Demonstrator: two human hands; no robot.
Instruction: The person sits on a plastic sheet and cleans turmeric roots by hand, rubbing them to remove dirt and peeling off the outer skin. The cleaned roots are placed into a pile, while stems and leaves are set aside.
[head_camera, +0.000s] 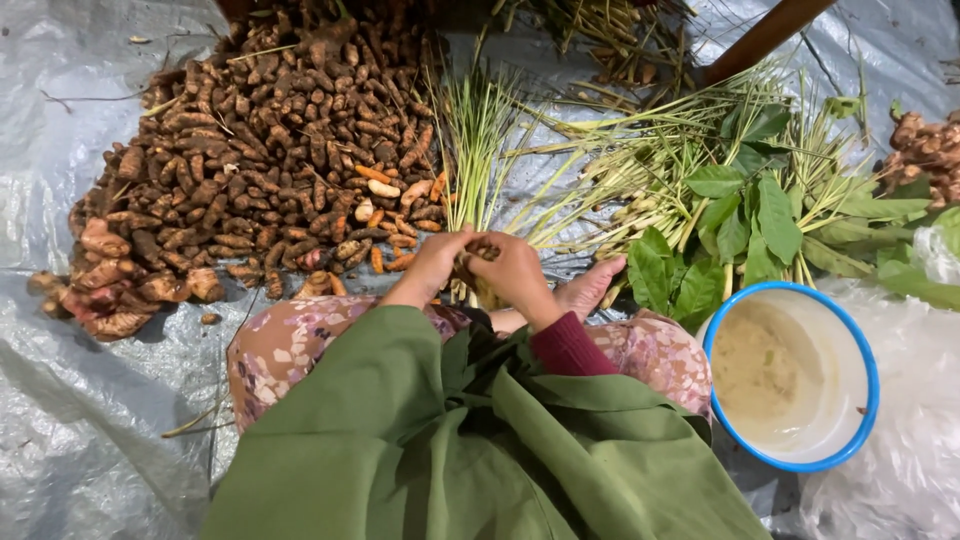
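Grey plastic sheet on the floor. Left hand (432, 262) and right hand (513, 272) both closed around one lemongrass bundle (478, 150), stalks fanning out ahead. Loose lemongrass (640, 170) heaped ahead-right, so plenty left. Turmeric pile (270, 150) ahead-left, bowl (865, 350) off right.

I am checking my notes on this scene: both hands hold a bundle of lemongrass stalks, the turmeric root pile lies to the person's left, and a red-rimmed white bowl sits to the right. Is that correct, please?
Nearly. The bowl's rim is blue, not red: the head view shows a blue-rimmed white bowl to the right. The rest stands: left hand and right hand hold the lemongrass stalks, with the turmeric root pile on the left.
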